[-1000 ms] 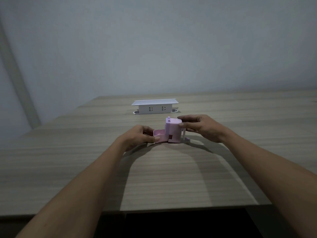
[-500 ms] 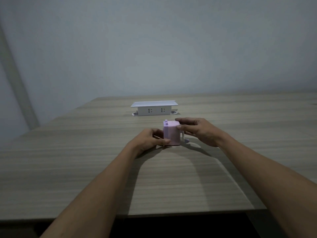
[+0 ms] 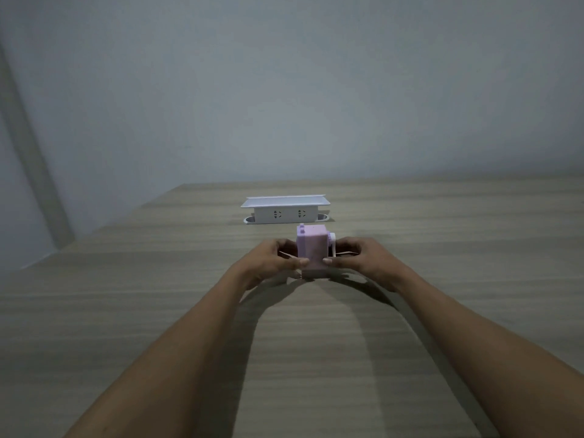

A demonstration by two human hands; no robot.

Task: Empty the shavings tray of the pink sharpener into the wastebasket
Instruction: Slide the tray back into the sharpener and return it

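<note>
A wooden table point(image 3: 442, 248) holds a white socket box point(image 3: 284, 210) at the back. Nearer, the pink sharpener point(image 3: 313, 251) stands upright between both hands, left hand point(image 3: 271, 263) and right hand point(image 3: 363, 262) equally close, thumbs pinching its near face. No wastebasket shows.

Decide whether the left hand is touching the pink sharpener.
Touching. The head view shows the left hand with its thumb tip pressed flat on the near face of the sharpener, no gap between them.
</note>
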